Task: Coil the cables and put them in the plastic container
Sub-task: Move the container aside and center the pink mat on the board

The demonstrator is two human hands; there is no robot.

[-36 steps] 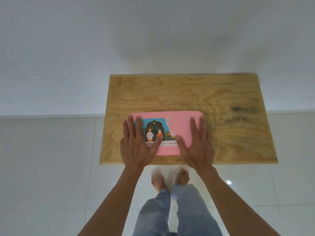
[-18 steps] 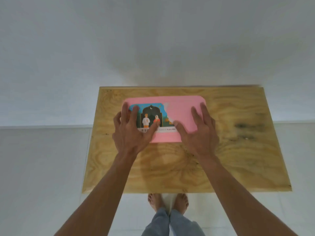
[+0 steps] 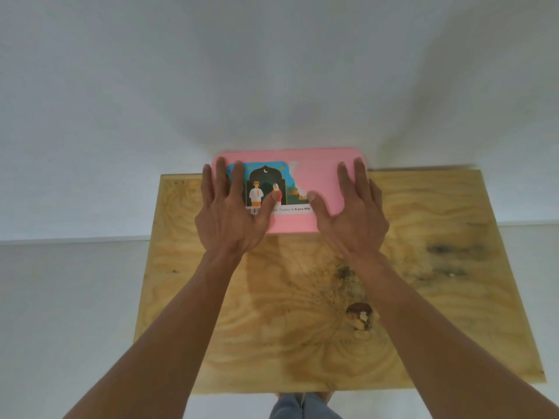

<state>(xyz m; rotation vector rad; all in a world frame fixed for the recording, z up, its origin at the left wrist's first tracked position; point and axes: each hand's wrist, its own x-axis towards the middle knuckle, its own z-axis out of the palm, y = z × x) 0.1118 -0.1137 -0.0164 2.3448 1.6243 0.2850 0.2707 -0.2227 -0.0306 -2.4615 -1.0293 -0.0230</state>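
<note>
White wall w/ pale floor behind; plywood table (image 3: 423, 297) fills lower half of my view. Pink plastic container (image 3: 317, 176), lid on w/ printed label, sits at table's far edge, far side reaching the wall. Left hand (image 3: 233, 213) flat on label side, fingers straight & spread. Right hand (image 3: 352, 213) flat on bare pink side, same pose. Neither grasps anything. I see no cables. Jeans (image 3: 302, 408) at bottom edge.

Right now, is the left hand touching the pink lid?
Touching. In the head view the left hand lies flat on the pink lid, its fingers spread over the picture label with no gap.
</note>
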